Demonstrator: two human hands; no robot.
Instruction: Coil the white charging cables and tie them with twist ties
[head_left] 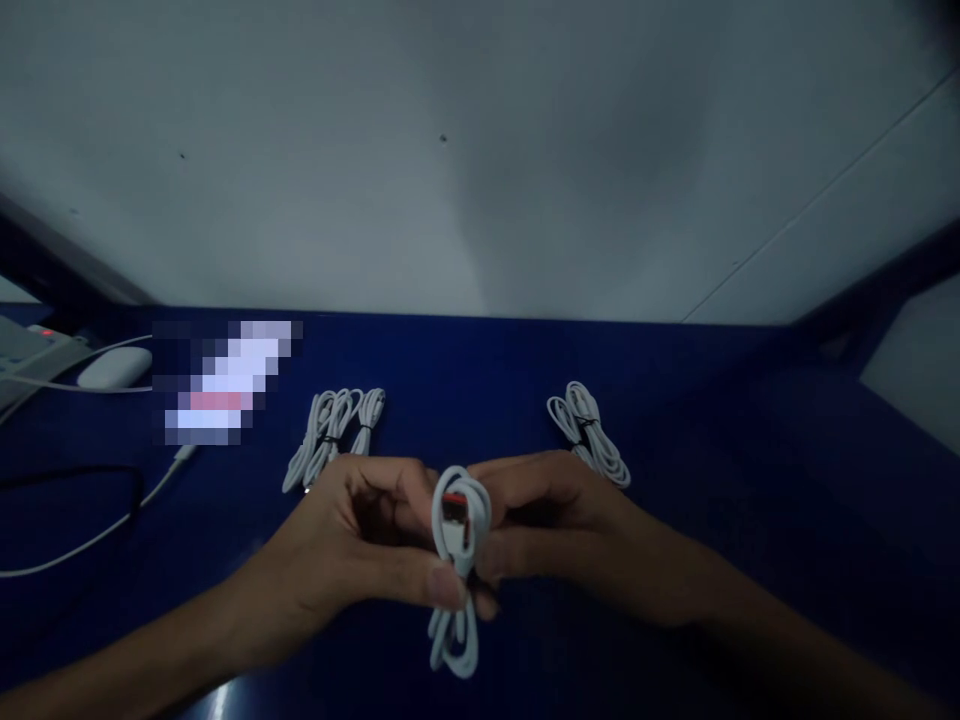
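A coiled white USB cable hangs upright between my two hands, low in the middle of the head view. Its USB plug, with red inside the metal end, shows within the upper loops. From the left, my left hand pinches the coil near its middle, thumb in front. On the other side, my right hand is closed on the coil too, its fingertips partly hidden behind the loops. Beyond my left hand lie tied bundles of white cable. Another tied white cable bundle rests past my right hand.
The blue tabletop ends at a pale wall. At the left are a blurred-out lit screen with a white cord plugged in, a white rounded device and a power strip with a red light.
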